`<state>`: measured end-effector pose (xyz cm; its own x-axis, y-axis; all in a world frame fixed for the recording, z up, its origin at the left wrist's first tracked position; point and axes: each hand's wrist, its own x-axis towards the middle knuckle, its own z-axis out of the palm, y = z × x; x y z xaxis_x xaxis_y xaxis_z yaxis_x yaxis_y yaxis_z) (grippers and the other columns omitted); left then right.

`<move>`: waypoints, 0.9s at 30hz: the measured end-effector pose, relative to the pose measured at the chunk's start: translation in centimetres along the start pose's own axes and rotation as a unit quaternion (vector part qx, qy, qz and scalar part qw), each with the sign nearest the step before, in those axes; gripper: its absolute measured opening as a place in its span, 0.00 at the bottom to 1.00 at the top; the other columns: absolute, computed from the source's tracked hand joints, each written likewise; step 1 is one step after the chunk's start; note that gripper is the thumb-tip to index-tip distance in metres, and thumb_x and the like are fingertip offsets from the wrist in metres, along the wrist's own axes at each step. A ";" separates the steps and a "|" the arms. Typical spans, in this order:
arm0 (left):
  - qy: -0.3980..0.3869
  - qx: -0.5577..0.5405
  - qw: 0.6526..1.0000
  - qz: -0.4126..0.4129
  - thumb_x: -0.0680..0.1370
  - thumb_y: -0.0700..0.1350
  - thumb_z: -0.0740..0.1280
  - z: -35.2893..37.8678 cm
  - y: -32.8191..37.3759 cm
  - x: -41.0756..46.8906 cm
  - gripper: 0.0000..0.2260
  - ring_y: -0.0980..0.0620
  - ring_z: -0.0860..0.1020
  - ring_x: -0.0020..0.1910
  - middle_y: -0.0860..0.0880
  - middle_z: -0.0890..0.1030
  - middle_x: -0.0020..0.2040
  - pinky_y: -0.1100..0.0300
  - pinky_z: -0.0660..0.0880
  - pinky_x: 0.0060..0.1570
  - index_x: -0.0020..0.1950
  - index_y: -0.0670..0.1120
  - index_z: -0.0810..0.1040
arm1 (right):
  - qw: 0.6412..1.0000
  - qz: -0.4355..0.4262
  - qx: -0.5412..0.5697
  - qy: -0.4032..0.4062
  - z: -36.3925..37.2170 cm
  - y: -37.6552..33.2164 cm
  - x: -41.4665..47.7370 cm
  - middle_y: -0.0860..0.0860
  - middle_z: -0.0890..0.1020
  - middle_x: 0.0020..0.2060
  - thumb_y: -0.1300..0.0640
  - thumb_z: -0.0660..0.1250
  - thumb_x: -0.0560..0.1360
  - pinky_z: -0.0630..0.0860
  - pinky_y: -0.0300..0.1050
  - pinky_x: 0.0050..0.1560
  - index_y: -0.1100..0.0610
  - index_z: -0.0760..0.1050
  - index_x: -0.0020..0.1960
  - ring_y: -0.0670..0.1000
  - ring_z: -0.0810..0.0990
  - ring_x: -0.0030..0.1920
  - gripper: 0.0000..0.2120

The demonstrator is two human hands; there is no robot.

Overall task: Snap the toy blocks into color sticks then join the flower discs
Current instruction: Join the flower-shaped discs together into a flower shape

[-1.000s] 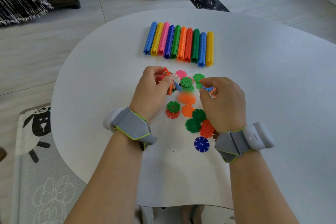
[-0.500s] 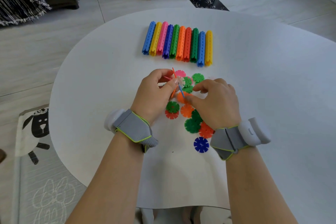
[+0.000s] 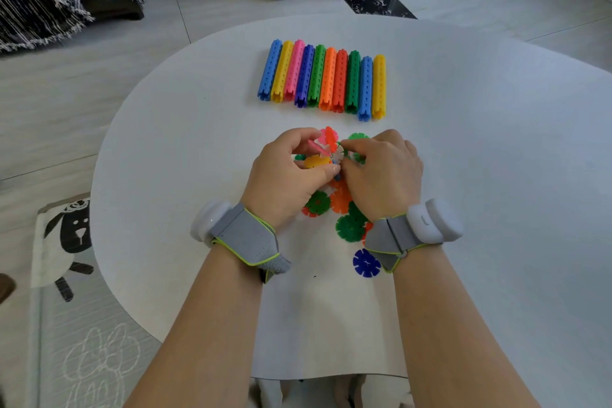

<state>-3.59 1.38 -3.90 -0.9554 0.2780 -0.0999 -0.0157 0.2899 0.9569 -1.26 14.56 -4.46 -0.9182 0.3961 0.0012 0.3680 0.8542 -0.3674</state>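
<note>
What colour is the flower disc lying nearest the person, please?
Dark blue; that plastic flower disc shows best in head view.

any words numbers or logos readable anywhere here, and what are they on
None: no word, number or brand can be read in this view.
White wrist device on the right wrist: only a small dash-like mark, no letters.
Grey floor mat: a sheep drawing and a white outline doodle, no writing.
Row of coloured plastic sticks and the cluster of flower discs held by the left hand and right hand: no print visible.
</note>
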 end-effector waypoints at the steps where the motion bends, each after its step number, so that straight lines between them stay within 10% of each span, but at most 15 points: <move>1: 0.002 -0.013 1.000 -0.005 0.66 0.52 0.71 0.0 0.1 0.0 0.22 0.48 0.80 0.51 0.54 0.79 0.50 0.49 0.78 0.53 0.59 0.54 0.75 | 1.000 -0.007 0.008 0.014 0.1 0.1 0.0 0.49 0.74 0.55 0.47 0.60 0.78 0.63 0.45 0.55 0.40 0.76 0.62 0.54 0.69 0.58 0.14; 9: 0.038 -0.164 0.984 -0.060 0.79 0.42 0.63 -0.3 0.3 0.7 0.07 0.53 0.78 0.39 0.48 0.79 0.43 0.61 0.76 0.36 0.56 0.50 0.73 | 0.972 -0.047 0.218 0.079 -1.4 0.7 -0.5 0.44 0.80 0.39 0.56 0.65 0.77 0.70 0.29 0.45 0.54 0.82 0.49 0.45 0.78 0.40 0.07; 13: 0.046 -0.144 0.986 -0.073 0.80 0.44 0.62 -0.3 0.2 1.0 0.08 0.52 0.78 0.36 0.45 0.80 0.46 0.59 0.75 0.36 0.59 0.49 0.73 | 0.950 -0.036 0.310 0.033 -2.1 0.3 -1.3 0.45 0.82 0.36 0.61 0.66 0.75 0.80 0.47 0.48 0.50 0.77 0.45 0.44 0.83 0.38 0.07; 27: 0.025 -0.085 0.995 -0.050 0.81 0.43 0.58 -0.1 0.6 0.5 0.06 0.58 0.77 0.29 0.47 0.80 0.41 0.62 0.73 0.29 0.51 0.51 0.73 | 0.952 -0.063 0.300 0.005 -2.3 0.1 -2.1 0.46 0.83 0.37 0.64 0.68 0.74 0.80 0.43 0.49 0.52 0.80 0.47 0.43 0.83 0.39 0.08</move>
<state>-4.09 1.64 -3.35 -0.9598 0.2090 -0.1874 -0.1569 0.1543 0.9755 1.00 14.62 -2.35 -0.9471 0.3084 0.0883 0.1017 0.5496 -0.8292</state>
